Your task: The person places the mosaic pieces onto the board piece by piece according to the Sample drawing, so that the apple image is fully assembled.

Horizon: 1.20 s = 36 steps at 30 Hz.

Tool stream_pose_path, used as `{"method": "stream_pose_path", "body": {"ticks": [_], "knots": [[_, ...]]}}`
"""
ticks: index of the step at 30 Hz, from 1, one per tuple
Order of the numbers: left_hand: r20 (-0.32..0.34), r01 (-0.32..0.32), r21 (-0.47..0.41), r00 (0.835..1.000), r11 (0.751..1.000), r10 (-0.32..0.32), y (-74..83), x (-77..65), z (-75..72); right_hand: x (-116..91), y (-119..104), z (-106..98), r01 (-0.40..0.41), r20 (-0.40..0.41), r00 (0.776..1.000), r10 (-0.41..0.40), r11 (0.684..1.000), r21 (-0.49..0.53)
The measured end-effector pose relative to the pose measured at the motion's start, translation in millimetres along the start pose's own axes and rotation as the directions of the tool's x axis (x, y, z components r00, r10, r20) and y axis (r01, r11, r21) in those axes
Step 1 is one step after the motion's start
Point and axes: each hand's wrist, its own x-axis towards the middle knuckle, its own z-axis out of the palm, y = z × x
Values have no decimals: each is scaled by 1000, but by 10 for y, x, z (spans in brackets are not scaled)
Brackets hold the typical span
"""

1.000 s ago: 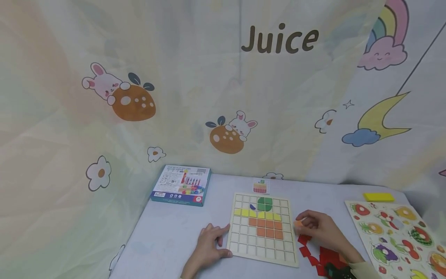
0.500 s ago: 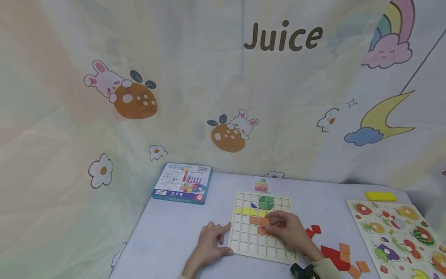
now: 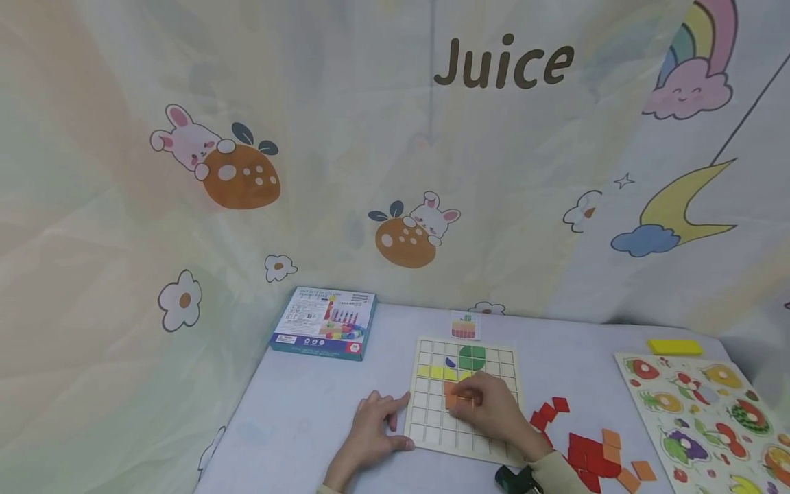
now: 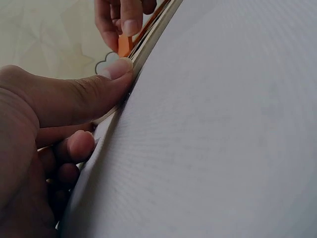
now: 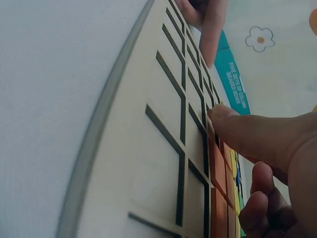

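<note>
A pale wooden grid board (image 3: 426,436) lies on the white table. Green pieces (image 3: 472,357), a dark blue piece (image 3: 450,361) and a row of yellow square tiles (image 3: 430,371) sit in its upper cells. My right hand (image 3: 496,412) is over the middle of the board, pinching an orange square tile (image 4: 124,45) between thumb and fingers. It hides part of the orange rows. My left hand (image 3: 370,432) touches the board's left side, index finger on the edge and thumb at the near corner. In the left wrist view, the thumb (image 4: 94,94) presses against the board's edge.
Red tiles (image 3: 586,454) and loose orange tiles (image 3: 644,471) lie right of the board. A small picture card (image 3: 465,326) stands behind it. Farther out are a blue-edged box (image 3: 324,322), a fruit-printed board (image 3: 673,394) and a yellow block (image 3: 675,347).
My right hand has moved left from beside the red tiles onto the middle of the board, carrying an orange tile. The left hand has stayed at the board's edge.
</note>
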Motion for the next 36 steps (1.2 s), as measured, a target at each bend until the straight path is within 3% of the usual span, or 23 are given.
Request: {"method": "stream_pose_path", "body": {"ticks": [10, 27, 32, 36], "knots": [[-10, -20, 1, 1000, 1000, 20, 18, 12, 0, -19, -146, 15, -41, 12, 999, 43, 986, -164], [-5, -15, -1, 1000, 1000, 15, 5, -2, 7, -19, -79, -13, 14, 64, 998, -7, 994, -106], [0, -15, -12, 1000, 1000, 15, 4, 1, 8, -23, 12, -246, 17, 86, 996, -14, 999, -38], [-1, 1, 1, 1000, 1000, -1, -8, 9, 3, -46, 180, -641, 2, 75, 997, 1, 999, -39]]}}
